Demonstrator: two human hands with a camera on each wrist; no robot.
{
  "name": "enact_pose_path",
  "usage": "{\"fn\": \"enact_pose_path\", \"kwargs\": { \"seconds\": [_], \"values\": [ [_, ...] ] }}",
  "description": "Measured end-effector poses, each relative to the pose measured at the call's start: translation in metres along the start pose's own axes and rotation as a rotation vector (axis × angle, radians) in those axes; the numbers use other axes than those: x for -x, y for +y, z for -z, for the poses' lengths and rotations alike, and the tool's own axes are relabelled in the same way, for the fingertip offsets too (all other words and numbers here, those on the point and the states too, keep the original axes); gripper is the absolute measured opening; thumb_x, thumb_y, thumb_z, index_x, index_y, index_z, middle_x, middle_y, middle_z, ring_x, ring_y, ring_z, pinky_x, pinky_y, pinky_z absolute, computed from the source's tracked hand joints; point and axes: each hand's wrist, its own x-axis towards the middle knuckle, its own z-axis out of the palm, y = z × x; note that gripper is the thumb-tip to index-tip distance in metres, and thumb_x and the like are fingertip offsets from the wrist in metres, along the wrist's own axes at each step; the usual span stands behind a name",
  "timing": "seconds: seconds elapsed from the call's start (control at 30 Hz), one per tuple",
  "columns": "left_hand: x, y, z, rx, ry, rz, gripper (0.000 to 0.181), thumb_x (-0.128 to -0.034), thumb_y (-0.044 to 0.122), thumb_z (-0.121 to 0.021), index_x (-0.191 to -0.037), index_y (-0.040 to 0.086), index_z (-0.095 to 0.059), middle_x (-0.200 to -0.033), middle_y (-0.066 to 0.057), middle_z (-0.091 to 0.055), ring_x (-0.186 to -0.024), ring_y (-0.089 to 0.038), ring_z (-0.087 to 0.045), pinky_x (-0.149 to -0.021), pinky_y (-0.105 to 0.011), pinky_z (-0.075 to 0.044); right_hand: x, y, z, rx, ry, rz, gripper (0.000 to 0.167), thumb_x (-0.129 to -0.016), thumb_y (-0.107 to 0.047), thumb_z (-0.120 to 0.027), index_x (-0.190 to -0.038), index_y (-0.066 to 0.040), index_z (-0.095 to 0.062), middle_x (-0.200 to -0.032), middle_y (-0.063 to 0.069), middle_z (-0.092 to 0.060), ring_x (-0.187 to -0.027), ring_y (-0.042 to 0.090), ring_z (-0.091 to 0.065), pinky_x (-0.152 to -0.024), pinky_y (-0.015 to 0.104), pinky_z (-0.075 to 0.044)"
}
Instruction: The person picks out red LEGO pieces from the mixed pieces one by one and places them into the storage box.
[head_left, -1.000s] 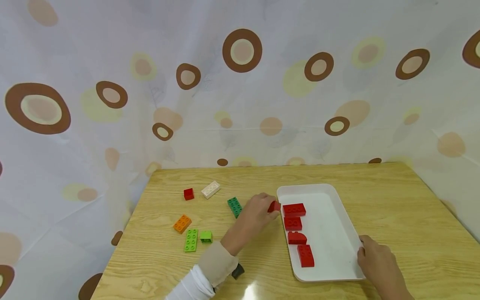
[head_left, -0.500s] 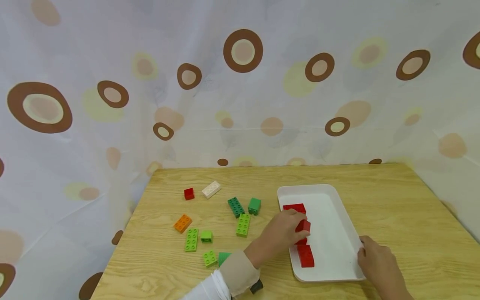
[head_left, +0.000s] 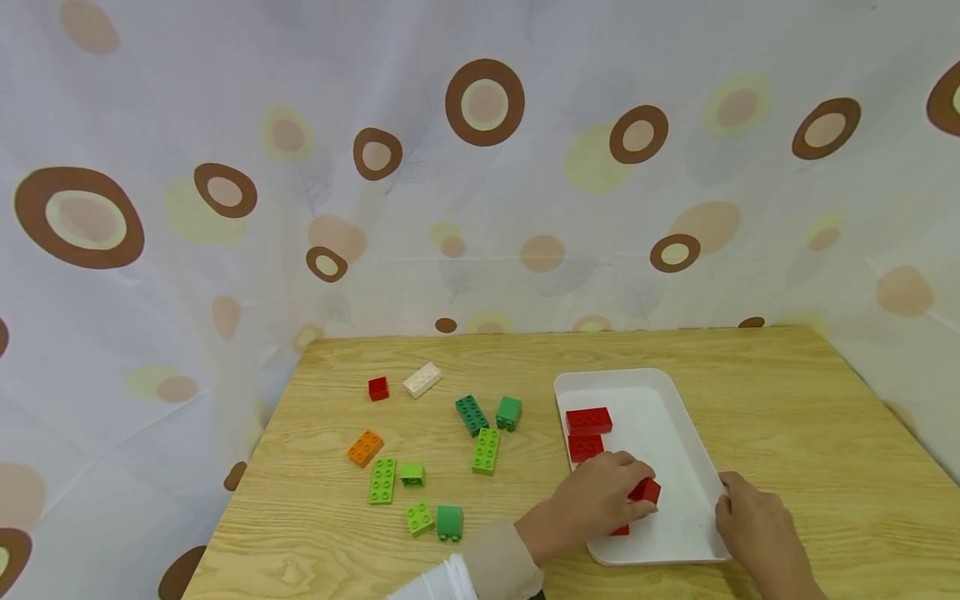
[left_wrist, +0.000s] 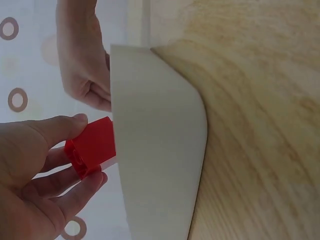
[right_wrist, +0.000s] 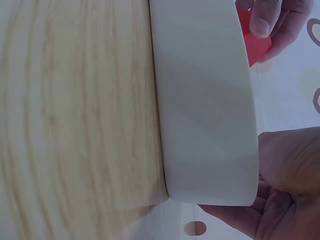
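My left hand (head_left: 600, 500) is over the left part of a white tray (head_left: 667, 450) and pinches a red toy building brick (head_left: 647, 491). In the left wrist view the thumb and fingers hold this brick (left_wrist: 95, 145) by its sides, close to the tray wall (left_wrist: 155, 130). Other red bricks lie in the tray along its left side, among them a long one (head_left: 588, 420) and one below it (head_left: 585, 447). The left hand partly covers the nearer ones. My right hand (head_left: 761, 525) grips the tray's right rim near the front corner, with its fingers partly hidden by the tray.
Left of the tray, loose bricks are scattered on the wooden table (head_left: 810, 417): a small red one (head_left: 378, 388), a white one (head_left: 422, 379), an orange one (head_left: 365, 447) and several green ones, including a dark green one (head_left: 472, 415). A patterned curtain (head_left: 570, 200) hangs behind the table.
My left hand has carried the red brick from beside the tray's left rim rightward and nearer, over the tray. My right hand has stayed on the rim.
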Motion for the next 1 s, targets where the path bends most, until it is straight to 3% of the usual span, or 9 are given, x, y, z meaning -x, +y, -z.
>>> {"fn": "enact_pose_path", "kwargs": {
  "seconds": [0.2,0.47,0.67,1.0],
  "values": [
    [-0.001,0.009,-0.007,-0.022,-0.018,-0.043,0.034,-0.0932,0.037,-0.072,-0.122,0.019,-0.069,-0.109,0.010,-0.066,-0.085,0.004,-0.054,-0.073,-0.005,-0.040,0.000,-0.003,0.001,0.011,-0.015,-0.022,0.032,-0.092,0.004,-0.054,-0.119,0.020,-0.052,-0.102,0.037,-0.062,-0.067,0.026,-0.058,-0.055,0.041,-0.049],
    [0.000,0.016,-0.015,-0.021,-0.085,-0.047,0.036,-0.0931,0.039,-0.071,-0.124,0.021,-0.068,-0.111,0.013,-0.065,-0.090,0.006,-0.055,-0.077,-0.005,-0.041,0.002,-0.001,0.002,0.003,-0.006,0.019,0.029,-0.092,0.003,-0.054,-0.116,0.019,-0.053,-0.098,0.036,-0.063,-0.069,0.030,-0.060,-0.059,0.046,-0.050],
    [0.001,0.018,-0.022,-0.032,-0.092,-0.064,0.033,-0.0939,0.039,-0.070,-0.121,0.021,-0.070,-0.105,0.014,-0.065,-0.083,0.006,-0.053,-0.071,-0.004,-0.040,0.002,0.000,0.001,0.003,0.012,0.031,0.029,-0.091,0.003,-0.054,-0.115,0.019,-0.054,-0.098,0.036,-0.063,-0.069,0.031,-0.061,-0.060,0.048,-0.051],
    [0.003,0.018,-0.028,-0.007,-0.092,-0.054,0.033,-0.0920,0.043,-0.071,-0.118,0.023,-0.070,-0.098,0.015,-0.064,-0.076,0.008,-0.049,-0.065,-0.004,-0.038,0.000,-0.002,0.002,-0.002,-0.016,-0.001,0.031,-0.092,0.002,-0.053,-0.118,0.020,-0.053,-0.100,0.036,-0.063,-0.066,0.027,-0.055,-0.056,0.042,-0.048]
  ]
}}
